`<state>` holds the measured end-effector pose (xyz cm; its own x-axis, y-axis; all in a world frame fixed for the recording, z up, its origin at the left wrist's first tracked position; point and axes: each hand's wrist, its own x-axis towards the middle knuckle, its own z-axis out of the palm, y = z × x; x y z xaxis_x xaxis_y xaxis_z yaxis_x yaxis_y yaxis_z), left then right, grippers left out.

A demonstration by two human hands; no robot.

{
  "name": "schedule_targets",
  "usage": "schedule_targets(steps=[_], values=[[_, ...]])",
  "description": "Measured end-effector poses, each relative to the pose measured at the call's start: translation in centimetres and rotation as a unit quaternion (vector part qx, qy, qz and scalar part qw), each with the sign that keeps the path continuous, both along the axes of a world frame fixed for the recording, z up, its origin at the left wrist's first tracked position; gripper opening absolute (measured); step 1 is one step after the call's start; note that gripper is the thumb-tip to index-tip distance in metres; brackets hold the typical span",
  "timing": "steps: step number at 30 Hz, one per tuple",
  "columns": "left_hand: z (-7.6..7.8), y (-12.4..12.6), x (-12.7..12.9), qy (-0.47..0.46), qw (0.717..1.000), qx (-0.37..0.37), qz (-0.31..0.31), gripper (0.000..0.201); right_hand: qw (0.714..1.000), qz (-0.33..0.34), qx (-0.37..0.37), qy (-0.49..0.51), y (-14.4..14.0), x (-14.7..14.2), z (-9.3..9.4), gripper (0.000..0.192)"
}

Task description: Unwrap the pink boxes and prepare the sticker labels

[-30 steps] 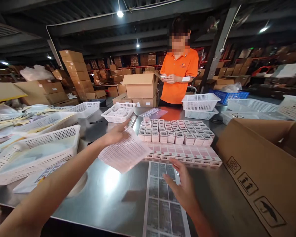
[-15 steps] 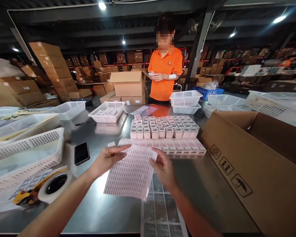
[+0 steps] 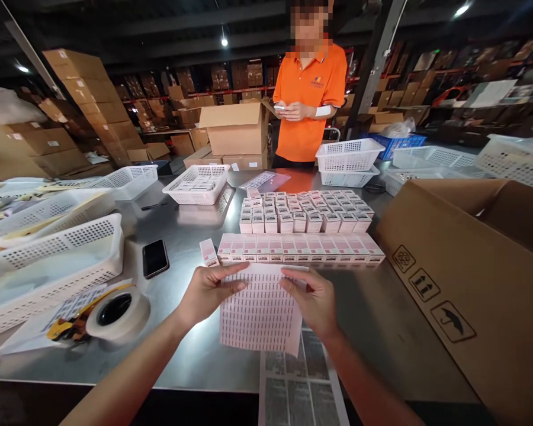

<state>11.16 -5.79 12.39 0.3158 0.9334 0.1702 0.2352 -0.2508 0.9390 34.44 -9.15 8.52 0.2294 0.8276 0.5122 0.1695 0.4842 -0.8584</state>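
Between both hands hangs a white sheet of small printed labels (image 3: 261,313), tilted above the metal table. My left hand (image 3: 211,293) pinches its upper left edge between thumb and fingers. At the upper right edge, my right hand (image 3: 313,296) grips it the same way. Just beyond the sheet lies a row of small pink-and-white boxes (image 3: 299,245), with one loose box (image 3: 208,252) at its left end. Behind that row stands a block of upright small boxes (image 3: 304,213). Under the sheet, a larger sheet with grey panels (image 3: 299,402) reaches over the table's front edge.
A large open carton (image 3: 462,284) stands at the right. On the left are a phone (image 3: 155,259), a tape dispenser (image 3: 115,313) and white baskets (image 3: 53,272). Another basket (image 3: 198,184) sits farther back. A person in an orange shirt (image 3: 308,106) stands across the table (image 3: 190,367).
Both hands have shifted right and slightly down with the label sheet, which now hangs straighter. My left hand has turned a little. The view has tilted down.
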Motion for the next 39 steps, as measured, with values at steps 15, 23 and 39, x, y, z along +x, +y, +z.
schedule_targets(steps=[15,23,39], values=[[-0.2,-1.9,2.8,0.095,0.981,0.127,0.111,0.013,0.990,-0.068,0.023,-0.123,-2.3,2.5,0.4,0.013],[-1.0,-2.2,3.2,0.163,0.950,0.254,0.077,0.011,0.949,-0.109,0.071,-0.288,-2.4,3.3,0.2,0.025],[0.8,-4.8,3.6,0.326,0.894,0.306,-0.019,0.012,0.978,0.062,0.007,-0.197,-4.2,1.4,0.9,0.011]])
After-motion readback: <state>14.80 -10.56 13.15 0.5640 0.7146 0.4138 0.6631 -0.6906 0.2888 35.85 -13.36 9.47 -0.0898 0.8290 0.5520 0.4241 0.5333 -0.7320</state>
